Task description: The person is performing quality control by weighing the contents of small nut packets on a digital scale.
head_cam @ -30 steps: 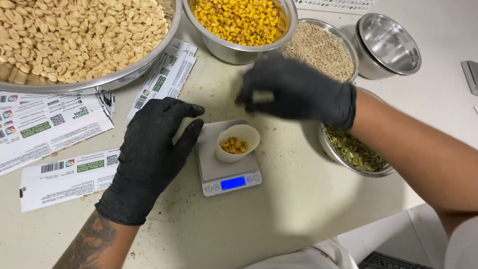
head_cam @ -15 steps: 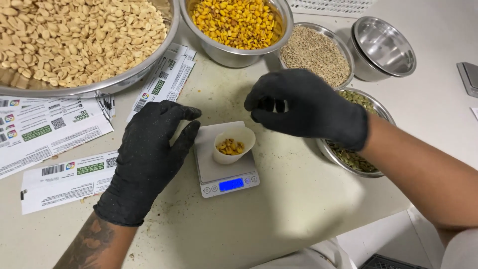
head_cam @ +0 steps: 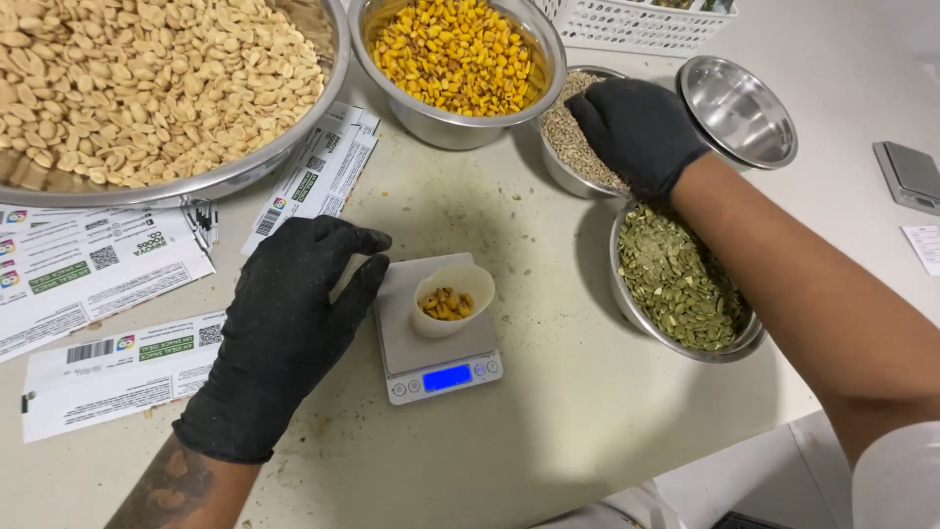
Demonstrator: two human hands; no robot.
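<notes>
A small white cup (head_cam: 452, 298) holding yellow corn kernels and a few nuts stands on a small digital scale (head_cam: 431, 338) with a lit blue display. My left hand (head_cam: 294, 323), in a black glove, rests flat on the table just left of the scale, fingers spread and empty, fingertips near the scale's edge. My right hand (head_cam: 636, 132), also gloved in black, reaches down into the steel bowl of pale small seeds (head_cam: 573, 132) at the back, fingers curled into the seeds. Whether it holds any seeds is hidden.
A big steel pan of peanuts (head_cam: 147, 88) fills the top left. A bowl of yellow corn (head_cam: 455, 59), a bowl of green pumpkin seeds (head_cam: 681, 279) and an empty steel bowl (head_cam: 739, 108) stand around. Printed labels (head_cam: 108, 284) lie at left. A second scale (head_cam: 911, 176) sits far right.
My right hand has moved from above the cup back and to the right, into the bowl of pale seeds. The left hand has stayed beside the scale.
</notes>
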